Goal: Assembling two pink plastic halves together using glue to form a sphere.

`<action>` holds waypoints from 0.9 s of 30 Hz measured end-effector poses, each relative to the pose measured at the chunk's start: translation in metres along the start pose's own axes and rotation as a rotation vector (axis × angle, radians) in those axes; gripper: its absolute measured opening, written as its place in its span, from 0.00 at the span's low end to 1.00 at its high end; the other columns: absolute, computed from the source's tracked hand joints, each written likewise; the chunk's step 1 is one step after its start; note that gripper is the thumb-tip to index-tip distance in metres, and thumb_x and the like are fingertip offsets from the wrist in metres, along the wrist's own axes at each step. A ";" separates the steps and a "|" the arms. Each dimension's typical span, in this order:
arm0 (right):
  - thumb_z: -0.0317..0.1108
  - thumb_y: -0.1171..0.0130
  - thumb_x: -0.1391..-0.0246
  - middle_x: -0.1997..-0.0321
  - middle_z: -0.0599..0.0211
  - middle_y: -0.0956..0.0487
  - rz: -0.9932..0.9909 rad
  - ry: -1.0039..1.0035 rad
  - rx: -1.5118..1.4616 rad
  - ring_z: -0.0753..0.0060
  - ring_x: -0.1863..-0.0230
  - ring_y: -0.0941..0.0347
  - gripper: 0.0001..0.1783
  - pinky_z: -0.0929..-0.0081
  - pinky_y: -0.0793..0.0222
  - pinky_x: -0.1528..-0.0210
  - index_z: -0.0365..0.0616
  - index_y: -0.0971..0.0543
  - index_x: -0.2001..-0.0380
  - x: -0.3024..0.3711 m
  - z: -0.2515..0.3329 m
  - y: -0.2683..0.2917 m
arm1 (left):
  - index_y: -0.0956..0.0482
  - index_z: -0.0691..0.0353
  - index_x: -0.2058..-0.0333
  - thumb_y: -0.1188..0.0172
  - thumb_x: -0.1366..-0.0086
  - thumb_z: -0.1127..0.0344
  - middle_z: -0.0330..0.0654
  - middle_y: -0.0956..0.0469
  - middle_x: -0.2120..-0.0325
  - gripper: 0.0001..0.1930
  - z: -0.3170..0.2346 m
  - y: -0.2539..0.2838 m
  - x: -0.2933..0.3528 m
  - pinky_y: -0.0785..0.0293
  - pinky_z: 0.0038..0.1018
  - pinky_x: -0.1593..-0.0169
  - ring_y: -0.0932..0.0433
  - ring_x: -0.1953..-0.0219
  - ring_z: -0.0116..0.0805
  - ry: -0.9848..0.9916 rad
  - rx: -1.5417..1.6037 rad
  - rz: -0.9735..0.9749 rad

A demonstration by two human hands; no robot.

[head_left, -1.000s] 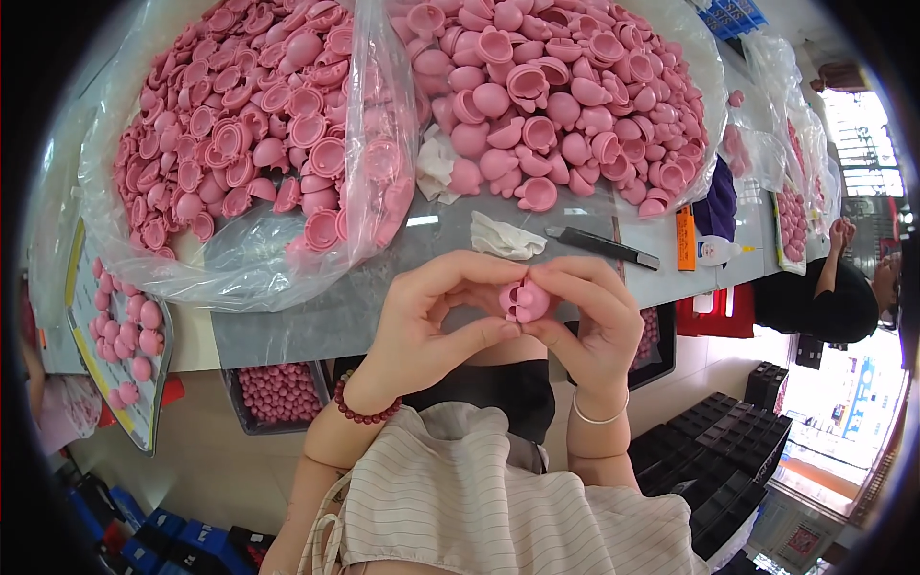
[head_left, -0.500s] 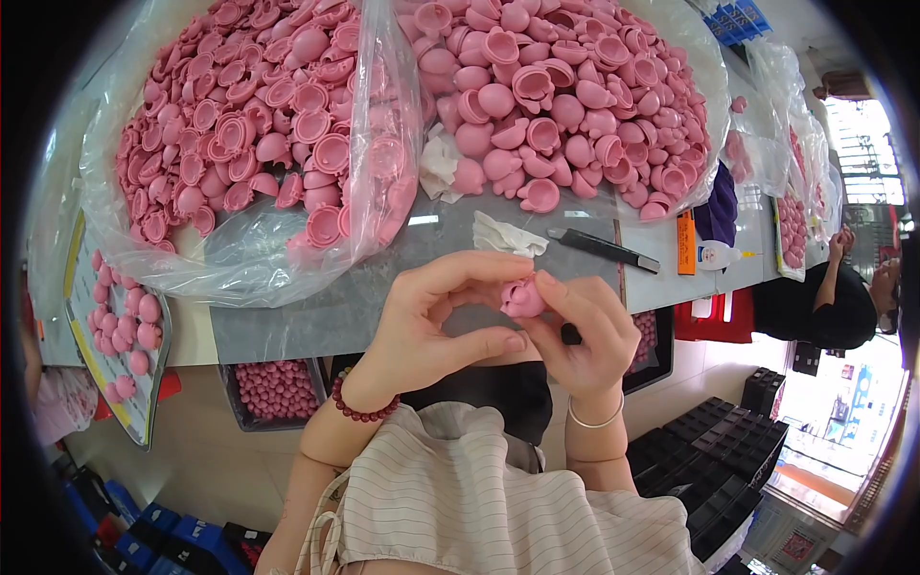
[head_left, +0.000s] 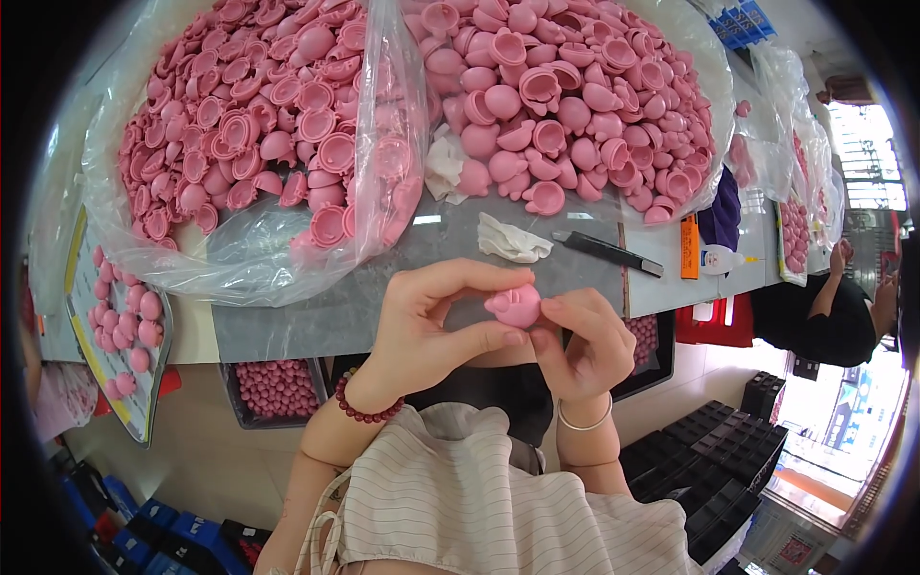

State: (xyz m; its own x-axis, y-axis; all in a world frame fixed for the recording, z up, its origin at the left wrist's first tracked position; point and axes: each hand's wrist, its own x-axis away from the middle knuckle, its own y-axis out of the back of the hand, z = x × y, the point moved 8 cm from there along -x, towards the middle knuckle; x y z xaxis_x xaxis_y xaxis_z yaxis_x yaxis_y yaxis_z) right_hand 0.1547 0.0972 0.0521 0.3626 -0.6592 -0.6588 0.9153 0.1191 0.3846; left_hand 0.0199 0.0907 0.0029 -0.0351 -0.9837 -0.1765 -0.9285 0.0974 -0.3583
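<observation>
A small round pink plastic piece (head_left: 518, 306), with little nubs on its left side, is raised above the front edge of the table. My left hand (head_left: 422, 321) pinches it between thumb and forefinger from the left. At its right edge are the curled thumb and forefinger of my right hand (head_left: 587, 343), closed against it. Beyond my hands, a crumpled white tissue (head_left: 514, 240) and a black-handled knife (head_left: 610, 254) lie on the grey table mat (head_left: 287, 332).
Two clear bags of pink half-shells, a left heap (head_left: 206, 144) and a right heap (head_left: 594, 96), fill the back. Pink balls (head_left: 125, 321) rest on a board at left. A bin of pink balls (head_left: 278, 391) sits below the edge. A glue bottle (head_left: 717, 260) and another person (head_left: 819, 307) are at right.
The pink piece has turned in my fingers, so its smooth round side shows and its nubs point left. My right fingers have shifted down to its right edge.
</observation>
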 end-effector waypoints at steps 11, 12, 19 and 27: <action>0.40 0.47 0.50 0.74 0.60 0.29 -0.151 -0.165 -0.278 0.74 0.75 0.37 0.17 0.83 0.42 0.78 0.32 0.29 0.70 -0.004 -0.034 0.002 | 0.23 0.69 0.64 0.32 0.62 0.80 0.49 0.23 0.67 0.21 -0.007 0.004 0.003 0.30 0.24 0.59 0.25 0.65 0.32 -0.032 -0.004 0.001; 0.40 0.47 0.50 0.73 0.60 0.29 -0.150 -0.179 -0.305 0.74 0.74 0.37 0.17 0.83 0.42 0.77 0.32 0.29 0.70 -0.006 -0.036 0.004 | 0.23 0.70 0.64 0.32 0.61 0.80 0.47 0.23 0.67 0.20 -0.008 0.002 0.001 0.30 0.23 0.59 0.25 0.65 0.30 -0.027 0.000 0.003; 0.29 0.49 0.52 0.74 0.63 0.28 -0.036 -0.429 -0.247 0.75 0.75 0.33 0.09 0.79 0.38 0.72 0.35 0.26 0.69 -0.005 -0.048 0.002 | 0.26 0.70 0.68 0.28 0.62 0.67 0.45 0.24 0.70 0.22 -0.003 0.007 0.012 0.31 0.26 0.61 0.26 0.67 0.34 -0.019 -0.016 -0.199; 0.35 0.62 0.41 0.84 0.64 0.31 -0.035 -0.451 -0.453 0.68 0.83 0.38 0.22 0.75 0.44 0.79 0.37 0.31 0.86 0.008 -0.047 0.005 | 0.29 0.67 0.64 0.31 0.58 0.48 0.41 0.28 0.69 0.31 -0.002 -0.001 0.013 0.31 0.23 0.58 0.27 0.65 0.28 0.019 -0.122 -0.081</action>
State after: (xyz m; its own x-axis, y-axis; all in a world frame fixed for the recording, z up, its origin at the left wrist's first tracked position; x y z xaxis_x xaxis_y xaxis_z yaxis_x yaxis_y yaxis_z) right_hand 0.1708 0.1277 0.0186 0.3125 -0.9042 -0.2910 0.9443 0.3290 -0.0083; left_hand 0.0194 0.0780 0.0030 0.0353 -0.9904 -0.1336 -0.9665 0.0001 -0.2565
